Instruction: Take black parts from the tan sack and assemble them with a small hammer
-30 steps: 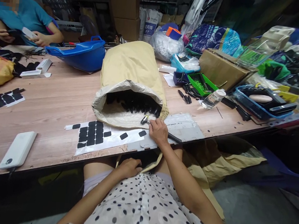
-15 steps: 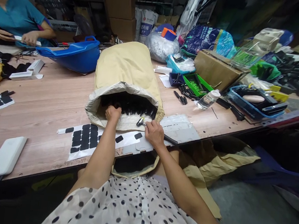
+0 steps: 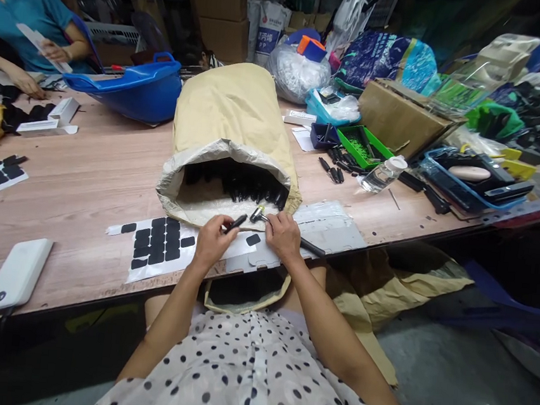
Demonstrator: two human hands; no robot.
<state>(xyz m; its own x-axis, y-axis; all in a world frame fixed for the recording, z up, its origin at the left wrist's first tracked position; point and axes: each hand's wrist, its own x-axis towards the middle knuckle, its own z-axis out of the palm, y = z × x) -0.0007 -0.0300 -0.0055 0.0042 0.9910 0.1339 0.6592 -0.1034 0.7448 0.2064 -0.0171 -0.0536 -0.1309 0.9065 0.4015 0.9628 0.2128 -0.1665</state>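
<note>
Between the fingers of my left hand point(image 3: 212, 243) is a small black cylindrical part point(image 3: 236, 223), just in front of the open mouth of a tan sack point(image 3: 236, 107). Many similar black parts point(image 3: 247, 187) lie inside the sack. My right hand point(image 3: 283, 235) is closed around the shaft of a small hammer point(image 3: 312, 247); its metal head point(image 3: 256, 214) with a yellowish face points left, close to the black part. Under the hands lies a grey board point(image 3: 329, 224). To the left, a white sheet point(image 3: 148, 272) carries rows of black rounded stickers point(image 3: 157, 241).
A white power bank point(image 3: 17, 274) lies at the left front. Behind it stand a blue basin point(image 3: 132, 90) and a co-worker in a teal top point(image 3: 34, 20). At right are a green tray point(image 3: 358, 148), a clear bottle point(image 3: 383, 175) and a cardboard box point(image 3: 397, 116). An open sack point(image 3: 246, 296) hangs below the edge.
My left hand has come out of the sack's mouth towards me, now with a black part in it. My right hand keeps the hammer. The co-worker's hands have moved apart.
</note>
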